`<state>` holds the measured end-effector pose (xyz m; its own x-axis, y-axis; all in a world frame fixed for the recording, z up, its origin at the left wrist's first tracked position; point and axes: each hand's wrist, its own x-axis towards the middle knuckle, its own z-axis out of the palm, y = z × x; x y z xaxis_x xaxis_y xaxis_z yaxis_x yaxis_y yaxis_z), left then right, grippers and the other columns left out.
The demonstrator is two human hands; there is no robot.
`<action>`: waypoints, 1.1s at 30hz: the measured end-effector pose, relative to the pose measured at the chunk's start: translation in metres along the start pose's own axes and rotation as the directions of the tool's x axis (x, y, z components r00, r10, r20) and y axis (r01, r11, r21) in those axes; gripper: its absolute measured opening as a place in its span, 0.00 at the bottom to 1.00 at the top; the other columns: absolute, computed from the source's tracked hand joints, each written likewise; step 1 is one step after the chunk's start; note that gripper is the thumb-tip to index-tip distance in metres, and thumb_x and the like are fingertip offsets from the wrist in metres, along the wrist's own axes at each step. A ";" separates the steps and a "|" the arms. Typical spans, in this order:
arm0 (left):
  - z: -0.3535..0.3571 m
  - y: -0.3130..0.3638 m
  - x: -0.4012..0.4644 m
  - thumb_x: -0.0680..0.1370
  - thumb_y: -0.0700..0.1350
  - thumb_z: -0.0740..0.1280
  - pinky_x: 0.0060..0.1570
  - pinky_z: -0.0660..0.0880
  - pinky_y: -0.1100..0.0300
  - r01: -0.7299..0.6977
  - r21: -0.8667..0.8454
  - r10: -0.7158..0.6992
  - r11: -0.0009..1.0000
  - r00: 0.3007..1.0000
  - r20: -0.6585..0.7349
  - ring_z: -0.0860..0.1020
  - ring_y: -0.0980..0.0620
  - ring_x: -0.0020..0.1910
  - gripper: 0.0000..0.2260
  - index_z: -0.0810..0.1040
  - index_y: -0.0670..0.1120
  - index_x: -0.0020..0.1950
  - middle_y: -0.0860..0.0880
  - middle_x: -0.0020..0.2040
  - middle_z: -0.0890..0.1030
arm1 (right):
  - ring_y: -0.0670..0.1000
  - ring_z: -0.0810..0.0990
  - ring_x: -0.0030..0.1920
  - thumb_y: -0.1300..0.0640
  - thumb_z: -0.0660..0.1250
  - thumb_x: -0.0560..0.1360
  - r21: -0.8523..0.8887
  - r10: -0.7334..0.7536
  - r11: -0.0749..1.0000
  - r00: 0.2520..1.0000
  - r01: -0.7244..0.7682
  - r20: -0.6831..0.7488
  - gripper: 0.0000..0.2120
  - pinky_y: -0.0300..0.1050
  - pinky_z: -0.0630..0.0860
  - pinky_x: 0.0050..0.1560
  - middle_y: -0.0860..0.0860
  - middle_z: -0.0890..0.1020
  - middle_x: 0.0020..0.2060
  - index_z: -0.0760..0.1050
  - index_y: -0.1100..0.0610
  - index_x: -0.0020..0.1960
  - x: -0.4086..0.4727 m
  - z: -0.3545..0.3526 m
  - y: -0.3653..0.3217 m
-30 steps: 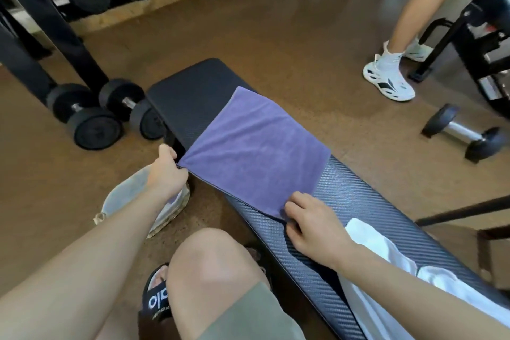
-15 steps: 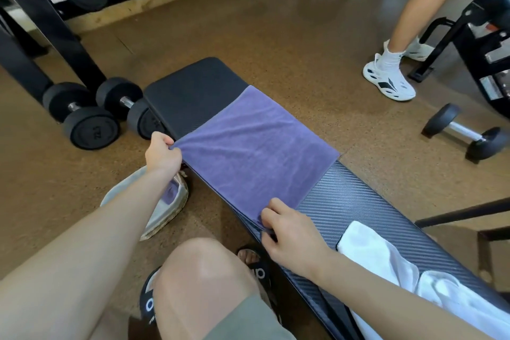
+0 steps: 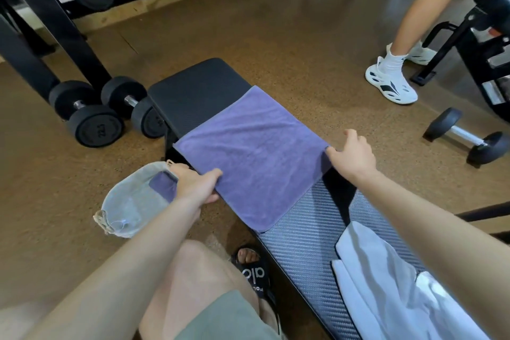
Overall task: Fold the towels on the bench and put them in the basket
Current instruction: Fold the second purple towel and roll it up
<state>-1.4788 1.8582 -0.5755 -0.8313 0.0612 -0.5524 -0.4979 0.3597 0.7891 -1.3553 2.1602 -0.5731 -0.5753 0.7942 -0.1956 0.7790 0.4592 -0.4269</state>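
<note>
Bench (image 3: 311, 232): black padded, carbon-weave section w/ plain black end pad, runs diagonally across brown gym floor; all else placed rel. to it. Purple towel (image 3: 248, 154): spread flat across bench mid-section, near edge draped over bench's side. White towel (image 3: 386, 284): bunched on bench's near end, apart from purple one. Basket (image 3: 129, 201): pale fabric, on floor just beside bench's left side, a folded purple cloth inside. Dumbbells (image 3: 91, 116): black pair on floor left of bench's far end; one more (image 3: 466, 136) on floor right of bench. Left hand (image 3: 196, 185): thumb on top, pinching towel's near-left edge. Right hand (image 3: 353, 154): at towel's right corner, prob. pinching it, fingers curled; grip partly hidden.
</note>
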 end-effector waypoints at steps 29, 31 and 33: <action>0.012 -0.017 -0.088 0.76 0.38 0.61 0.34 0.67 0.57 -0.204 0.658 0.005 0.724 0.956 0.292 0.73 0.47 0.42 0.09 0.65 0.44 0.54 0.40 0.61 0.70 | 0.61 0.76 0.62 0.56 0.69 0.72 -0.069 -0.158 0.984 0.982 0.165 0.101 0.26 0.51 0.75 0.58 0.58 0.76 0.62 0.71 0.55 0.69 -0.009 -0.025 0.025; 0.010 -0.013 -0.089 0.79 0.43 0.63 0.43 0.72 0.54 -0.321 0.719 0.149 0.617 0.944 0.294 0.72 0.44 0.47 0.13 0.61 0.46 0.59 0.41 0.63 0.63 | 0.60 0.74 0.66 0.53 0.65 0.74 -0.085 -0.458 0.882 0.886 0.463 0.078 0.26 0.53 0.73 0.64 0.57 0.75 0.65 0.71 0.54 0.72 -0.018 -0.012 0.009; 0.012 -0.012 -0.092 0.79 0.50 0.63 0.62 0.71 0.47 -0.453 0.814 0.338 0.364 0.878 0.338 0.68 0.38 0.64 0.22 0.59 0.48 0.70 0.39 0.71 0.58 | 0.59 0.74 0.69 0.51 0.62 0.76 -0.126 -0.673 0.716 0.727 0.686 0.136 0.26 0.52 0.70 0.69 0.57 0.76 0.68 0.71 0.55 0.74 -0.023 0.008 -0.009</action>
<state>-1.3929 1.8596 -0.5372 -0.8147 0.4904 -0.3096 0.3967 0.8606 0.3192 -1.3506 2.1344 -0.5721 -0.9764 0.2144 0.0246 0.1947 0.9243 -0.3283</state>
